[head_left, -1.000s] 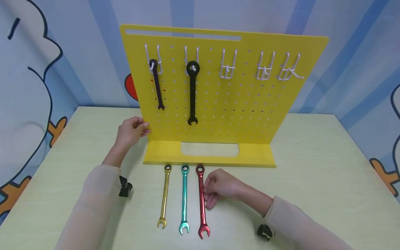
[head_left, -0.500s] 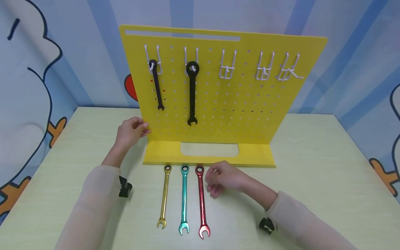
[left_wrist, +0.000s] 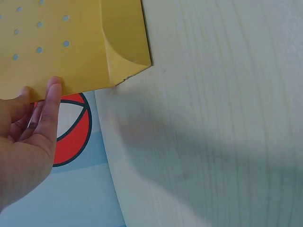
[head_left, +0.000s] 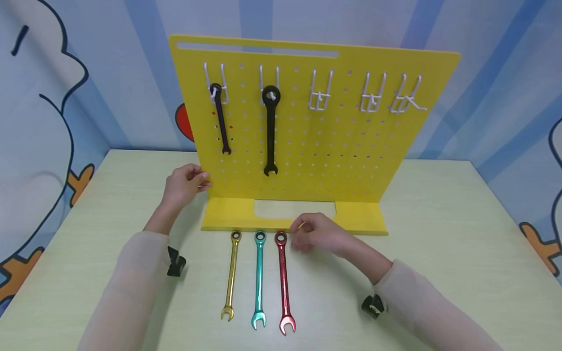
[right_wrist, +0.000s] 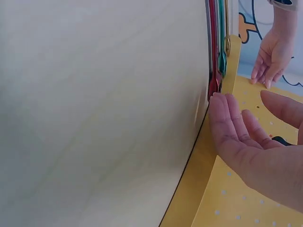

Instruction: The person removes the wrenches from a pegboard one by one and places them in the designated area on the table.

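My left hand (head_left: 183, 185) holds the left edge of a yellow pegboard (head_left: 325, 146), fingertips at the edge in the left wrist view. My right hand (head_left: 322, 234), holding nothing, hovers by the front of the board's base, its fingers loosely bent in the right wrist view. Closest to it is the ring end of a red combination wrench (head_left: 283, 282). Left of that lie a teal wrench (head_left: 259, 280) and a gold wrench (head_left: 231, 278), roughly parallel, ring ends toward the board. Two black wrenches, a smaller one (head_left: 221, 122) and a larger one (head_left: 270, 131), hang from hooks.
Three white hooks bear no wrench: one near the board's middle (head_left: 319, 100), another to its right (head_left: 371, 101), and a rightmost one (head_left: 406, 102) with a prong angled sideways. The pale wooden table (head_left: 439, 253) meets patterned blue walls (head_left: 316, 19).
My right hand has moved up along the red wrench, away from its shaft, toward the board's base. The left hand has stayed put, and the wrenches lie essentially as before.
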### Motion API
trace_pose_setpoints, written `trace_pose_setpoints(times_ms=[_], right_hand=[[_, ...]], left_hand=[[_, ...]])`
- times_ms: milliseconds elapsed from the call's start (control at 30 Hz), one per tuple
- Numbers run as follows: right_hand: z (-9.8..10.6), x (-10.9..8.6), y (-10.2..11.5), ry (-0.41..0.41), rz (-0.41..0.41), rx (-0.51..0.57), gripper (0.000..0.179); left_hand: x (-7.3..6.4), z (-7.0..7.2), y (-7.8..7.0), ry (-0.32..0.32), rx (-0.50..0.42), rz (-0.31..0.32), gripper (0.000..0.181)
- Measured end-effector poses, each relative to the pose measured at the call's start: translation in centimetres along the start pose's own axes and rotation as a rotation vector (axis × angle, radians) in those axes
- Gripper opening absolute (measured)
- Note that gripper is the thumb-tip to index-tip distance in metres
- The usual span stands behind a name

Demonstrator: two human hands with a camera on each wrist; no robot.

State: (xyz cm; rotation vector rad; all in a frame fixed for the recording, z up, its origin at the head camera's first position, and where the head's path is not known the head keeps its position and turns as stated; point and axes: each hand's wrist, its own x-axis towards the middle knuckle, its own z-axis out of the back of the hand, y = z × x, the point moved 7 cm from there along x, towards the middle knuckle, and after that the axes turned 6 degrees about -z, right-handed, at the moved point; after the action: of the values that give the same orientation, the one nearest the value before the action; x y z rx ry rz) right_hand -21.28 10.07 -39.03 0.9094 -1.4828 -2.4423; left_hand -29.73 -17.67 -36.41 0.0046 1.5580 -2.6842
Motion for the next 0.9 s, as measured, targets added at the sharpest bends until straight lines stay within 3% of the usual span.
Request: trace_pose_setpoints(times_ms=[200, 533, 900], right_hand=[[0.8, 0.3, 0.6, -0.028, -0.015, 0.041, 0.027], [2.0, 0.7, 2.4, -0.029, 0.05, 0.056, 0.045], [4.2, 0.5, 5.7, -0.011, 0.212, 0.114, 0.053]], left_hand=[[0.1, 0.0, 0.2, -0.015, 0.013, 0.015, 0.026], [-0.1, 0.0, -0.1, 0.005, -0.011, 0.01, 0.027], [-0.1, 0.1, -0.1, 0.003, -0.02, 0.013, 0.028]])
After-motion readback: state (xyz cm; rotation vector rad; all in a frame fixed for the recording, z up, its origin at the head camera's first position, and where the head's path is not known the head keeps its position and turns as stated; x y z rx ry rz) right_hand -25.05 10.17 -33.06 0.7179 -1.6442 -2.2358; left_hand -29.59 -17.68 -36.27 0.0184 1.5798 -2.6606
